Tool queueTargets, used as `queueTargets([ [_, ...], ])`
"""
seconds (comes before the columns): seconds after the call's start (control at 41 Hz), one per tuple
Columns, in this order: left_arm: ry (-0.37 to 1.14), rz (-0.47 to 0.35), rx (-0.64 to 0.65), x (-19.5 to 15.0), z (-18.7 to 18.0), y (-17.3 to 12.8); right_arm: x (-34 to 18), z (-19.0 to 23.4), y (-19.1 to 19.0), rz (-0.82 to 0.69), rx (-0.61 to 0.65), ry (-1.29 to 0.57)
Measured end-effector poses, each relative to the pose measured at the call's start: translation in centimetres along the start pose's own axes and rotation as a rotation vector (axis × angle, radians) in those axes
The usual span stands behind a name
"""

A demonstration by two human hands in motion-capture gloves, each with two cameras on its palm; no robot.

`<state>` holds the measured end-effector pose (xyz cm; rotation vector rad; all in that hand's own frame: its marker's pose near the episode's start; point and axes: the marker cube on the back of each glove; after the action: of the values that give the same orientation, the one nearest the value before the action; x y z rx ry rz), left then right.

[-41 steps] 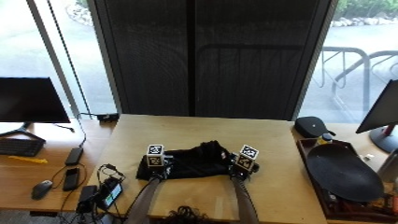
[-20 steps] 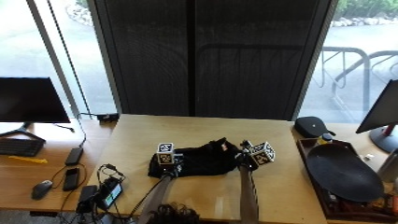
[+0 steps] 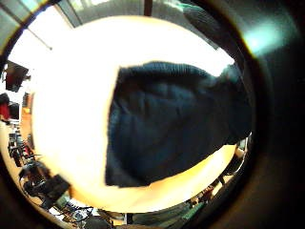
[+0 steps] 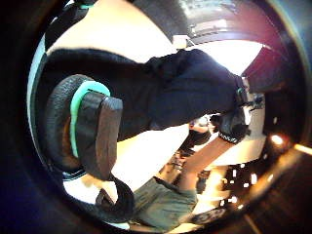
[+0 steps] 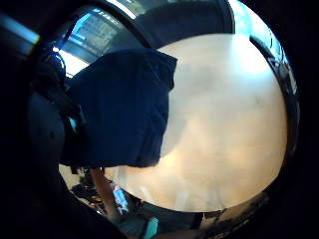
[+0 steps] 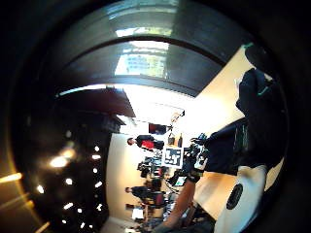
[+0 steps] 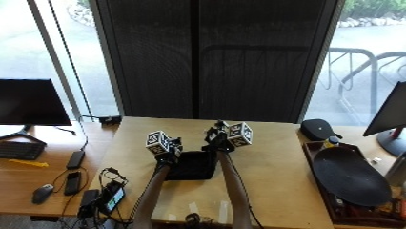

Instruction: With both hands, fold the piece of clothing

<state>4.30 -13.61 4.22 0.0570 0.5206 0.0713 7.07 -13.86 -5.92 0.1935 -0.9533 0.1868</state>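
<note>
A dark garment (image 7: 190, 166) lies as a small squarish bundle on the wooden table (image 7: 279, 162), in front of the person. My left hand (image 7: 167, 151) is at its far left corner and my right hand (image 7: 217, 141) at its far right corner. Each hand pinches the cloth there. In the left little finger side palm view the garment (image 3: 176, 124) spreads over the table just below the palm. The left thumb side palm view shows my thumb (image 4: 95, 131) against the cloth (image 4: 190, 92). Beside my right palm, the garment (image 5: 119, 109) covers part of the table.
A black monitor (image 7: 28, 102), keyboard (image 7: 15, 150), mouse (image 7: 41, 193) and cabled devices (image 7: 105, 196) sit on the desk at the left. A black case (image 7: 320, 129), a dark oval tray (image 7: 349, 176) and a second monitor (image 7: 390, 119) stand at the right.
Both hands have moved away from the person toward the table's far side and closer together, taking the garment's edge with them. The garment now looks smaller and flatter.
</note>
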Motion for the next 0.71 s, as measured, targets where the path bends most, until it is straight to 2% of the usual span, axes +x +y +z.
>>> queueTargets([
  [0.073, -0.087, -0.019, 0.109, 0.3, -3.8, 0.1, -2.8, 2.9, -0.3, -0.006, 0.064, 0.129],
  [0.146, -0.15, 0.001, 0.227, 0.7, -7.6, 0.4, -6.1, 6.2, 0.7, -0.121, 0.064, 0.213],
  [0.244, -0.149, 0.0, 0.28, 0.7, -10.8, 1.2, -9.3, 10.0, 2.7, -0.24, 0.032, 0.277],
  [0.366, -0.168, -0.071, 0.31, -2.5, -11.9, 0.4, -8.9, 15.9, 3.9, -0.296, -0.048, 0.297],
  [0.537, -0.124, -0.105, 0.317, -4.7, -12.5, 0.8, -6.0, 22.2, 5.3, -0.321, -0.114, 0.394],
  [0.659, -0.127, -0.097, 0.325, -5.7, -12.2, 1.1, -3.2, 26.2, 7.1, -0.258, -0.218, 0.43],
  [0.708, -0.098, -0.051, 0.342, -5.1, -12.3, 1.3, -2.1, 27.3, 8.0, -0.2, -0.286, 0.449],
])
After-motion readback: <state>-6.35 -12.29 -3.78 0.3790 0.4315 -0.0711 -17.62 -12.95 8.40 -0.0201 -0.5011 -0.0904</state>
